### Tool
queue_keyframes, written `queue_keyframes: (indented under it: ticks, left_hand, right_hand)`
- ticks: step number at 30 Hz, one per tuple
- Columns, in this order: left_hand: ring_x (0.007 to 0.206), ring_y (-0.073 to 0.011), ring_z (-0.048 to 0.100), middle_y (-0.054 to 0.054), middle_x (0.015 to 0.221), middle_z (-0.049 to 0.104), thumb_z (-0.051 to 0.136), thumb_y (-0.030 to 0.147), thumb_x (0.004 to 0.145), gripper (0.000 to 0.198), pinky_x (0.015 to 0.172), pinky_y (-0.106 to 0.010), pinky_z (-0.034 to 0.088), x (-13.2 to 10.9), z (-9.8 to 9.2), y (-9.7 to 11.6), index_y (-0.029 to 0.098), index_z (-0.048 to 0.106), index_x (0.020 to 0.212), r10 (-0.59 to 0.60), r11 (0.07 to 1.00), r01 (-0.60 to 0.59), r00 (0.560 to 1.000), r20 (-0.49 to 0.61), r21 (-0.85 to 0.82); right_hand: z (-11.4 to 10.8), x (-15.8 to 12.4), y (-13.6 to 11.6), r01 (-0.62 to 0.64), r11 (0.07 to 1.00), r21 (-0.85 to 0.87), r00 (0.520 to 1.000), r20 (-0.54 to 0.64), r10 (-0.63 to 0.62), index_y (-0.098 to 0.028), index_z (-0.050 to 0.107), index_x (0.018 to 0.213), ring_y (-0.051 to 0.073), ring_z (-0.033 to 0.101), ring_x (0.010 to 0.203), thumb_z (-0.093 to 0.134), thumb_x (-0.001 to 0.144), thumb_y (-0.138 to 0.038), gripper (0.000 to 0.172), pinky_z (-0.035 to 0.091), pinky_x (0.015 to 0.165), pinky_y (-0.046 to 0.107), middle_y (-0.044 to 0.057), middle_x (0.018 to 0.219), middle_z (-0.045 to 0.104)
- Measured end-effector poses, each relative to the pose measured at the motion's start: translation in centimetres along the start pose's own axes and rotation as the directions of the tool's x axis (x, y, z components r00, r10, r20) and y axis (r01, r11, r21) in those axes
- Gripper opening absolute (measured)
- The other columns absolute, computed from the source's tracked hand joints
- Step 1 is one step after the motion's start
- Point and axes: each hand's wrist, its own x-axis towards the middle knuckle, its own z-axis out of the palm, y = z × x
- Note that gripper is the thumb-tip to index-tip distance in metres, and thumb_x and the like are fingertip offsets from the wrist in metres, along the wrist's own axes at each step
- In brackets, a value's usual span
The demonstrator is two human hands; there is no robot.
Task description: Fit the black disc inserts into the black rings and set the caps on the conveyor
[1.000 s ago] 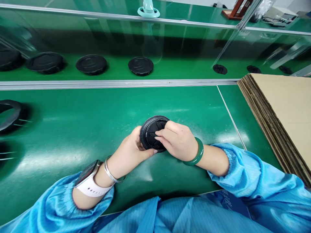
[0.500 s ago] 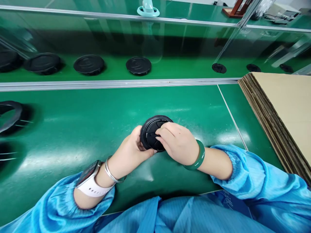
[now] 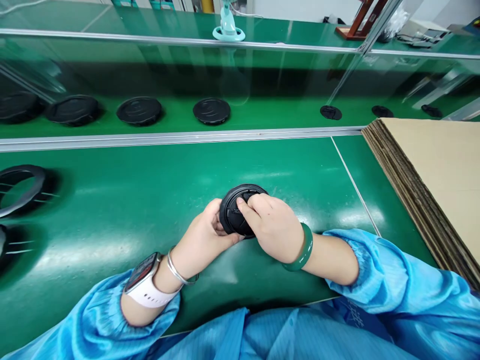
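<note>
Both my hands hold a round black plastic lid (image 3: 230,215) above the green bench mat, its ribbed underside tilted toward me. My left hand (image 3: 200,232) cups the lid's lower left edge from below. My right hand (image 3: 272,227) lies over its right half, with the fingers pressed on the inner face and hiding much of it. A smartwatch (image 3: 142,277) and a silver bangle (image 3: 176,270) sit on my left wrist. A green bangle (image 3: 305,248) circles my right wrist.
Several black discs (image 3: 139,110) stand in a row on a green shelf behind an aluminium rail (image 3: 180,140). Black rings (image 3: 20,190) lie at the bench's left. A stack of corrugated cardboard sheets (image 3: 423,185) fills the right side.
The whole scene has shifted slightly lower in view. My right hand has moved a little left across the lid, and its fingers now cover more of the lid's upper part.
</note>
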Motion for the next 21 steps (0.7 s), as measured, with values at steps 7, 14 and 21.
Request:
queue_keyframes:
  ticks: [7,14,21]
  left_hand:
    - [0.112,-0.0286,0.066,-0.007,0.121,0.067,0.093,0.030,0.056,0.078,0.095,-0.045,0.055,0.5,-0.5,-0.5,0.022,0.047,0.118,0.027,0.995,-0.031,0.999,-0.038,-0.090]
    - [0.114,-0.0306,0.061,-0.009,0.121,0.064,0.072,0.053,0.080,0.058,0.098,-0.045,0.048,0.1,-1.1,-0.1,0.021,0.050,0.123,0.130,0.968,-0.119,0.991,-0.038,0.219]
    - [0.108,-0.0293,0.062,-0.006,0.112,0.065,0.063,0.054,0.088,0.047,0.093,-0.040,0.048,-0.1,-0.5,0.7,0.022,0.052,0.120,0.154,0.932,-0.129,0.987,-0.048,0.338]
  right_hand:
    - [0.9,0.8,2.9,-0.333,0.806,0.490,0.896,-0.102,0.432,-0.017,0.059,0.130,0.025,0.056,0.110,0.056,0.097,-0.031,0.036,0.046,0.097,0.043,0.013,0.117,0.060]
    - [2.5,0.8,2.7,-0.381,0.624,0.682,0.874,0.046,0.483,-0.018,0.064,0.095,0.019,0.056,0.093,0.063,0.092,-0.024,0.007,0.048,0.086,0.034,0.004,0.096,0.059]
    - [2.4,0.9,1.9,-0.386,0.596,0.705,0.842,0.006,0.539,-0.020,0.055,0.082,0.019,0.052,0.083,0.068,0.084,-0.025,0.014,0.046,0.076,0.032,0.001,0.086,0.053]
